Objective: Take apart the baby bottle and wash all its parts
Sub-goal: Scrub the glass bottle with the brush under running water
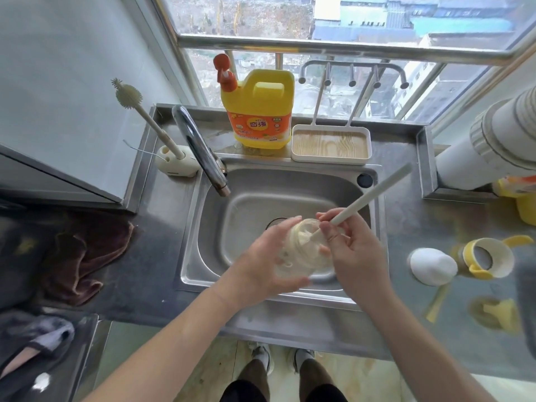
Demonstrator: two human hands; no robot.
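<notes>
Clear plastic, the bottle [301, 252] hangs over the near side of the sink [290, 175], your left hand [265, 258] wrapped round its body, mouth tilted toward your right hand [358, 255], which pinches the brush [374, 194]; its blurred head seems inside, so stroke along that slant.

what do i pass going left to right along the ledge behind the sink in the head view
cream brush stand → tap → yellow detergent jug → wood-lined tray → white pipe
</notes>
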